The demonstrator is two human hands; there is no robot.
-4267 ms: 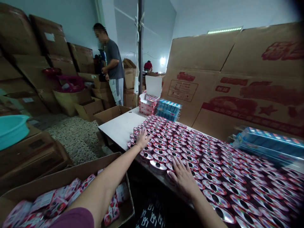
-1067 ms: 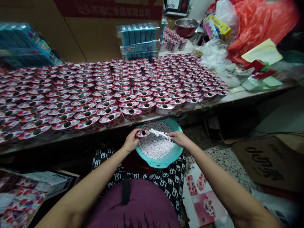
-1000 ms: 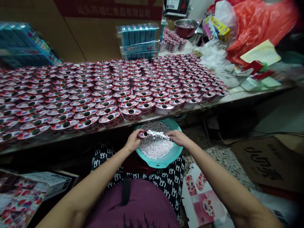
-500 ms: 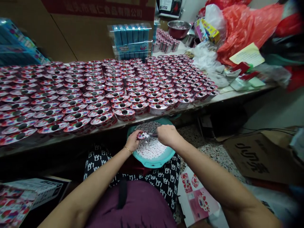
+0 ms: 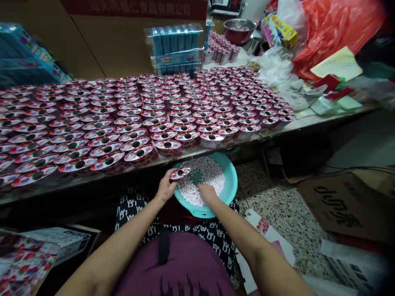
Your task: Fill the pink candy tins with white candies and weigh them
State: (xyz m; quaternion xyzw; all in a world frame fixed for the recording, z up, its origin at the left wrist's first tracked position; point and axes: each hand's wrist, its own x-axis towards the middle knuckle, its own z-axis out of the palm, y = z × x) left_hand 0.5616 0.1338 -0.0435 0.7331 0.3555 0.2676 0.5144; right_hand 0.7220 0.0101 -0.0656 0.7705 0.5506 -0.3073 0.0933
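A turquoise basin [image 5: 231, 179] rests on my lap, filled with small white and pale pink pellets [image 5: 216, 174] that look like candy. Over its left side, my left hand [image 5: 166, 187] grips a small oval box [image 5: 186, 169] printed red and white, with a round dark hole in its top. My right hand [image 5: 207, 193] is closed on the near end of a greenish scoop [image 5: 195, 177], which dips into the pellets near the middle of the basin. Part of the scoop is hidden by the pellets and fingers.
Rows of matching oval boxes [image 5: 166, 147] cover the table ahead, up to its front edge. Behind them stand blue packs [image 5: 175, 45] and a large carton [image 5: 123, 45]. Plastic bags [image 5: 274, 68] lie at the right, and a cardboard box [image 5: 342, 205] is on the floor.
My right hand has moved down and toward me, taking the scoop from the oval box into the pellets. The box has tilted, so its top now shows. The view has shifted slightly left.
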